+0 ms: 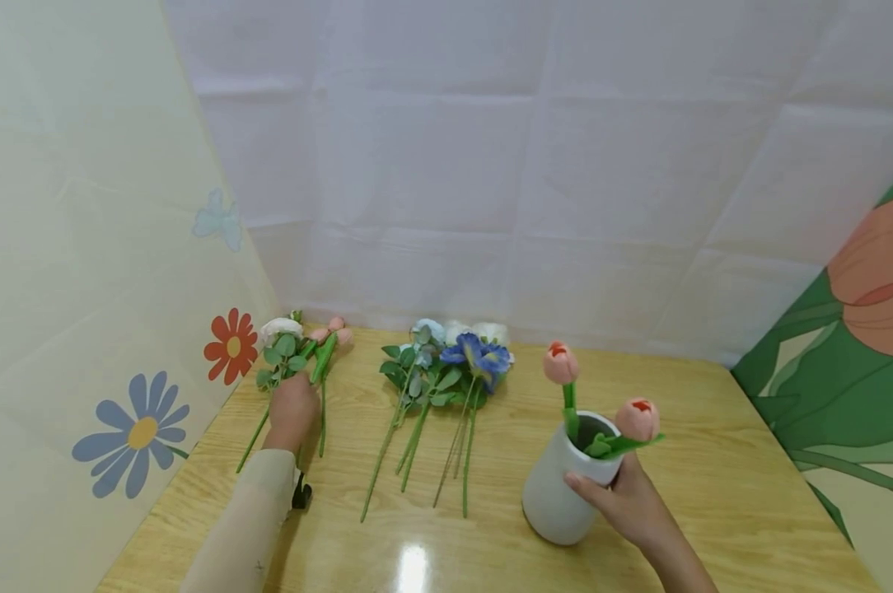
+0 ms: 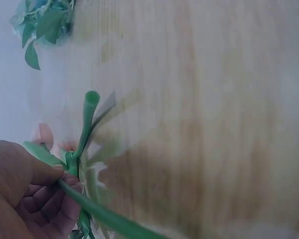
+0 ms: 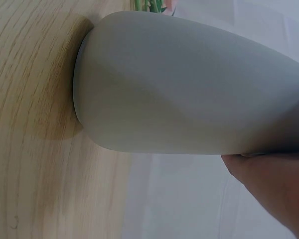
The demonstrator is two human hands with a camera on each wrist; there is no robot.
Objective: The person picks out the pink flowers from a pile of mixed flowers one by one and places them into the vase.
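Observation:
At the left of the table, my left hand (image 1: 294, 409) reaches down among the pink tulips (image 1: 319, 336). In the left wrist view its thumb and fingers pinch a green tulip stem (image 2: 107, 215); another green stem (image 2: 91, 101) sticks up just beyond the fingertips. A white flower with round green leaves (image 1: 283, 352) lies beside this hand. On the right, my right hand (image 1: 620, 502) grips the white vase (image 1: 554, 494) near its rim, thumb on the near side. Two pink tulips (image 1: 560, 364) stand in the vase, one upright and the other leaning right over the rim.
Mid-table lie several artificial flowers: a blue one (image 1: 478, 356), white ones (image 1: 491, 332) and pale blue ones (image 1: 428, 331), their stems pointing toward me. White cloth (image 1: 432, 165) hangs behind the wooden table (image 1: 372, 552), with printed floral cloths at both sides.

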